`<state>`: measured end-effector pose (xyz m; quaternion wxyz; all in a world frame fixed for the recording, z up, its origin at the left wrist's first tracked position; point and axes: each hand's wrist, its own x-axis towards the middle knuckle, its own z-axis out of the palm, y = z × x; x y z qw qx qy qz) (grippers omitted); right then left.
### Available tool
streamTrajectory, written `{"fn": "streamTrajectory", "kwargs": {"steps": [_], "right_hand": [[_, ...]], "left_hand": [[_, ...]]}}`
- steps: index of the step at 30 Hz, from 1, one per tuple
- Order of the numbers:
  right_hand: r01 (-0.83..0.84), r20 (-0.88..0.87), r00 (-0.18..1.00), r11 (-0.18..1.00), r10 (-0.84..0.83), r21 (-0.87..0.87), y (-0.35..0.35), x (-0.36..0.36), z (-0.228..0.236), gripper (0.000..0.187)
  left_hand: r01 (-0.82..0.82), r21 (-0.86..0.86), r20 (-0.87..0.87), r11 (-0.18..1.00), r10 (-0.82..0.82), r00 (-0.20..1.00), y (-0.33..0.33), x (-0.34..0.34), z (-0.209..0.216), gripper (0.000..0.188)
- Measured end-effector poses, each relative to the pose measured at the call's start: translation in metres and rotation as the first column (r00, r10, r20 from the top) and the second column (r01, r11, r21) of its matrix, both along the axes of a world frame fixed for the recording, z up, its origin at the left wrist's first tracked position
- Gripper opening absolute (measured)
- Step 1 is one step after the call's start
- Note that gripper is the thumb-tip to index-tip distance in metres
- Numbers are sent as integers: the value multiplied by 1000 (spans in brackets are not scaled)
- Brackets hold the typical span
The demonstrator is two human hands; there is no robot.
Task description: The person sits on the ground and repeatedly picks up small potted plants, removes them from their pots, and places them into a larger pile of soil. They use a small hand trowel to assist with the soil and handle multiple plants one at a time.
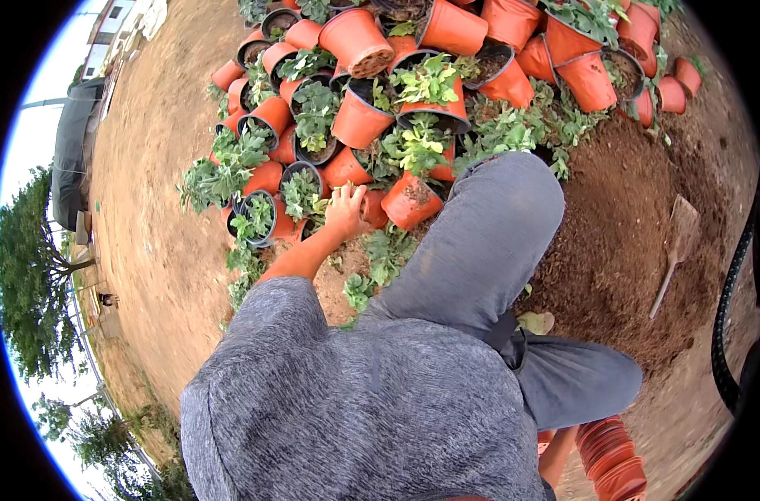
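Shirt (pixel 363 409): grey, nearest cam, fills the lower mid, behind L hand.
L hand (pixel 344 213): out front, arm stretched fwd, back of hand up, fingers bent among the pots, right by an orange pot (pixel 374 209); can't tell if it's gripping.
R forearm (pixel 559 453): low, dips under the bent R leg (pixel 576 380); R hand hidden there, grip can't tell. Hands well apart!
Tipped pot (pixel 411 202): just right of L hand, soil on its base.
Pot heap (pixel 459 29): ahead of L hand, tumbled, leafy plants (pixel 430 79) poking out; top cut off.
Stacked pots (pixel 618 468): beside R forearm, cut off at the bottom.
Trowel (pixel 681 230): far right of L hand, on dark soil (pixel 618 250), blade dirt-coated.
Lettering: far bldg (pixel 113 29), way left of L hand, too small to read any.
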<state>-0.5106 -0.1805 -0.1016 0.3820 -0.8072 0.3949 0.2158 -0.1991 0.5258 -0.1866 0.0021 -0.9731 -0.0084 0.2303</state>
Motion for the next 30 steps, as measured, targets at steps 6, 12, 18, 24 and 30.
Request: {"fn": "streamTrajectory", "kwargs": {"steps": [6, 12, 18, 24, 30], "right_hand": [[278, -70, 960, 956, -272, 95, 62, -85, -11, 22], [455, 5, 884, 862, -468, 225, 122, -116, -21, 23], [509, 274, 765, 808, -583, 298, 123, -98, -10, 24], [552, 707, 580, 834, -404, 23, 70, 35, 98, 34], [65, 851, 520, 997, -72, 45, 157, 190, 150, 25]], "left_hand": [[-180, -138, 125, 974, 197, 972, 7, -25, 63, 85], [-145, -428, 137, 892, 222, 965, 17, -12, 141, 84], [-102, -809, 204, 578, 439, 875, 12, 42, 181, 87], [121, -991, 66, -55, 582, 811, -49, 100, 224, 82], [112, -813, -26, -571, 228, 973, -200, 163, 260, 65]]}}
